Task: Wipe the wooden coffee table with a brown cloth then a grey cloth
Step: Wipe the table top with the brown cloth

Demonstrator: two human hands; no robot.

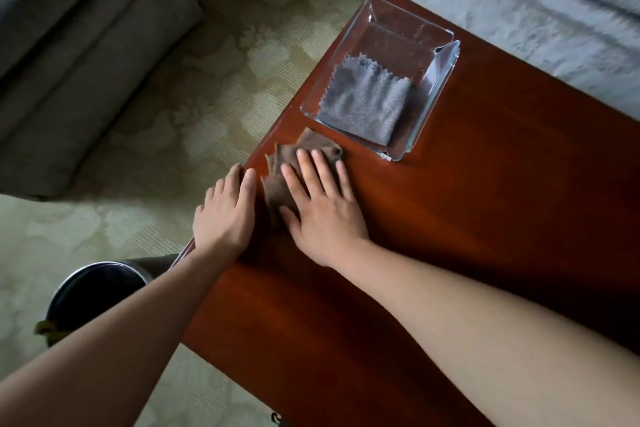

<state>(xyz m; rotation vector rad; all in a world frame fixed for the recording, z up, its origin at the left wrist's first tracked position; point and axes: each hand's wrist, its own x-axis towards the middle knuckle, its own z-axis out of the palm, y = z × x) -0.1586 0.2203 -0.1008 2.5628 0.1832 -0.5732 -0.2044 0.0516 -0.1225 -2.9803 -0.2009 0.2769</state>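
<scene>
Right grip (323, 208) (a bare hand), fingers straight, presses the brown cloth (287, 156) onto the tabletop (485, 201) near its edge; left grip (225, 215) lies flat, fingers extended, just beside; grey cloth (367, 104) rests in a glass dish (438, 76).

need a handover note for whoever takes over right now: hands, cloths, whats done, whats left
Right hand: flat, fingers straight, pressing the brown cloth onto the table near its left edge.
Left hand: flat on the table edge beside the cloth, holding nothing.
Grey cloth: folded in the glass tray on the table, untouched.
Done: brown cloth wipe is under way; how much has been covered cannot be told.
Left: finish the brown wipe, then wipe with the grey cloth.
</scene>
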